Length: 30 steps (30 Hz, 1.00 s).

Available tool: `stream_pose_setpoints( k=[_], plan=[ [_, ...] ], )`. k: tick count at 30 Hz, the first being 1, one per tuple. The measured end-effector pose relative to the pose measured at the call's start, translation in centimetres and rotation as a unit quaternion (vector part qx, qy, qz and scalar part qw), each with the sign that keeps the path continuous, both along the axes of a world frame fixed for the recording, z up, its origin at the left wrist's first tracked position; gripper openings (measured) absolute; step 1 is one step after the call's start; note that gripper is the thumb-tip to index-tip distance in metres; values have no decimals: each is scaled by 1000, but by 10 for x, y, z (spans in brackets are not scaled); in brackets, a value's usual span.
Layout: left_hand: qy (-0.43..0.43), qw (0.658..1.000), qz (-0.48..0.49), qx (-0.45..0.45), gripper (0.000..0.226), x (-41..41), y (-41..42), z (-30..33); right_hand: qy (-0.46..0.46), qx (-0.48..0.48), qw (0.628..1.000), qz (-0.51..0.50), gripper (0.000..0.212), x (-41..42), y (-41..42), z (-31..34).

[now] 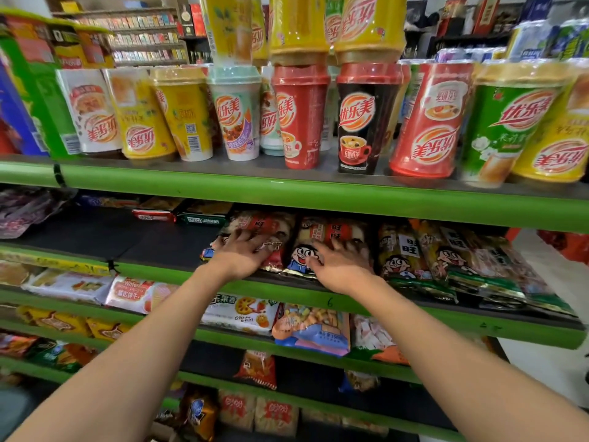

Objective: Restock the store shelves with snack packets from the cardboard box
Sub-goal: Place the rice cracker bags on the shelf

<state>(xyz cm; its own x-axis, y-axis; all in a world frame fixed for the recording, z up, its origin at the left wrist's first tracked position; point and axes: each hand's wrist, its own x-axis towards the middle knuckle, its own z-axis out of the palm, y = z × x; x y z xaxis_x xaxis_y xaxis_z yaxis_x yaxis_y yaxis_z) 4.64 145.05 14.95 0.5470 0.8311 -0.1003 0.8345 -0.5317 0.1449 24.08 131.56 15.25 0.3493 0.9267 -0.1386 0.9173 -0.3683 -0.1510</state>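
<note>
Frame centre, second shelf (287, 283): left hand (240, 255) laid flat, fingers spread, on one snack packet (271, 224); right hand (338, 266) likewise on the adjacent packet (322, 232).

Green-edged metal shelving (318, 199), dark shelf decks; back wall rack (143, 36); pale floor (548, 362) at right.

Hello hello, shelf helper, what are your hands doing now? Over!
Left hand flat on one red snack packet, right hand on the cartoon-face packet beside it. Both on the second green shelf. Cardboard box not in view. Nothing blocking.
</note>
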Motion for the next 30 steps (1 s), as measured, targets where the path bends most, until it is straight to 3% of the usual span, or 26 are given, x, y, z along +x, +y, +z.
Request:
stream_pose_setpoints(
  k=[6,23,26,30],
  plan=[
    [-34,999,-19,35,74,-15,-10,-14,0,17,1000,5,67,8,3,-10],
    [-75,997,-10,21,78,-18,-19,-20,-32,39,999,11,67,3,-8,-19],
    [-79,996,-18,28,68,-20,-26,-16,-25,48,998,22,63,0,-14,-15],
    [-125,991,-9,53,50,-28,-45,-6,-1,143,987,79,59,-22,-20,-3]
  ],
)
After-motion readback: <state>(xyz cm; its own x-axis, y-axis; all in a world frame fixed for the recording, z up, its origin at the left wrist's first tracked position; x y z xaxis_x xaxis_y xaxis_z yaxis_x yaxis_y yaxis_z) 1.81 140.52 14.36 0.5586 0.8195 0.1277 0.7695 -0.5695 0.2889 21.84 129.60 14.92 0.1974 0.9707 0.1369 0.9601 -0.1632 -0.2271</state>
